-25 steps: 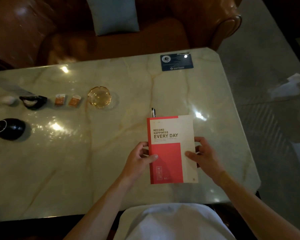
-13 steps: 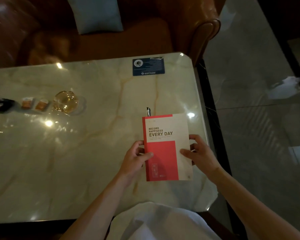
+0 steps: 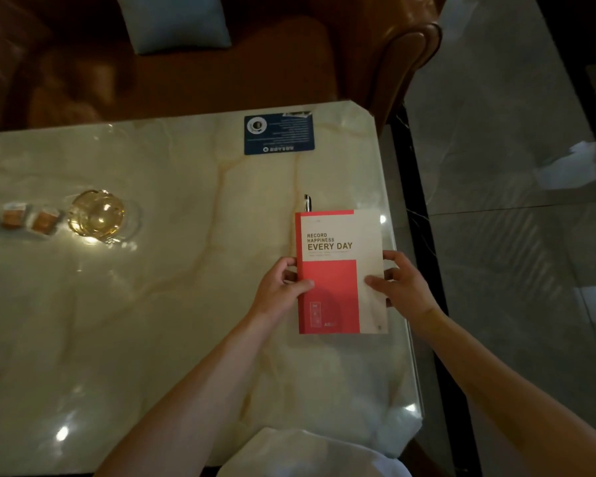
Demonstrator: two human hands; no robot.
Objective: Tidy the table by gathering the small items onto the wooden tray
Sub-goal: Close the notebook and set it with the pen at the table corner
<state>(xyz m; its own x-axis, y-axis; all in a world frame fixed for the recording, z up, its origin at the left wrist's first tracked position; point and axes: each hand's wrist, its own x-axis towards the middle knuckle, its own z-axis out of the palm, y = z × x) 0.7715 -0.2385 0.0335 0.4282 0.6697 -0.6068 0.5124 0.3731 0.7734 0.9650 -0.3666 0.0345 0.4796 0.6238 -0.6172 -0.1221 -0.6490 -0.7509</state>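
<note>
Dimly lit: glossy marble table (image 3: 152,321), leather sofa (image 3: 221,74) behind, tiled floor (image 3: 513,235).

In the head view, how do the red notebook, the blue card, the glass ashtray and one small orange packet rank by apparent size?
1. Red notebook, though it lies nearest the camera.
2. Blue card.
3. Glass ashtray, close to the card; unsure.
4. Orange packet.

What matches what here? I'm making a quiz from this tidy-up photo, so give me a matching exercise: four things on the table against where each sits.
Things:
1. notebook
2. pen
3. blue card
4. glass ashtray

Places:
A. near the table's far edge
B. left part, beside two small packets
C. between both hands
D. poking out past the notebook's far edge

Pairs: 1-C, 2-D, 3-A, 4-B
</note>
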